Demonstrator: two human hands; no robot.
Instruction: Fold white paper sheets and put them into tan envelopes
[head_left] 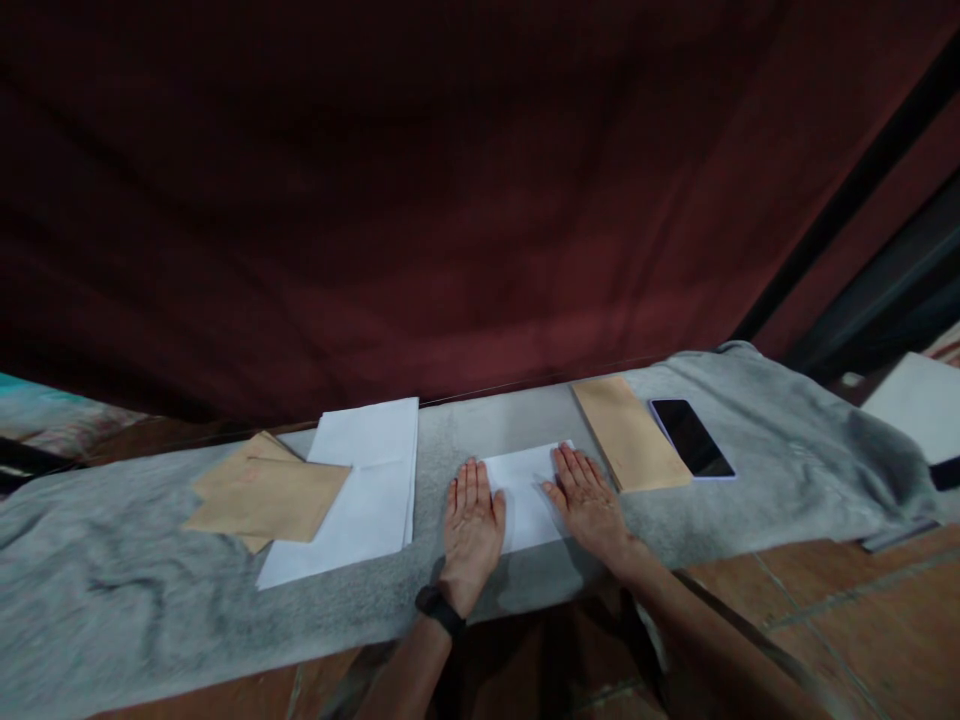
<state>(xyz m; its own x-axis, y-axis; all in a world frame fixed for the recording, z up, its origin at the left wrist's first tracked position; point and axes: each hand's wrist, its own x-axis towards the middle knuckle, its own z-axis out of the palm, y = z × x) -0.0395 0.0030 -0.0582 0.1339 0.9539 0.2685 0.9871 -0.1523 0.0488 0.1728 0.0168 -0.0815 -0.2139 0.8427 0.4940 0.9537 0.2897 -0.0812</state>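
A white sheet of paper (529, 500) lies on the grey cloth between my hands. My left hand (474, 520) rests flat over its left edge, fingers stretched out and pointing away from me. Over the right edge lies my right hand (589, 500), also flat, with the thumb apart from the fingers. Neither hand grips anything. The paper's two side edges are partly hidden under my palms. On my left wrist is a black band (440, 610).
Left of my hands lies a stack of white paper (375, 500), partly covered by several brown envelopes (274, 495). To the right are more brown envelopes (634, 435) and a phone (691, 437). Grey cloth (435, 440) covers the narrow surface; a dark red curtain (480, 220) hangs behind.
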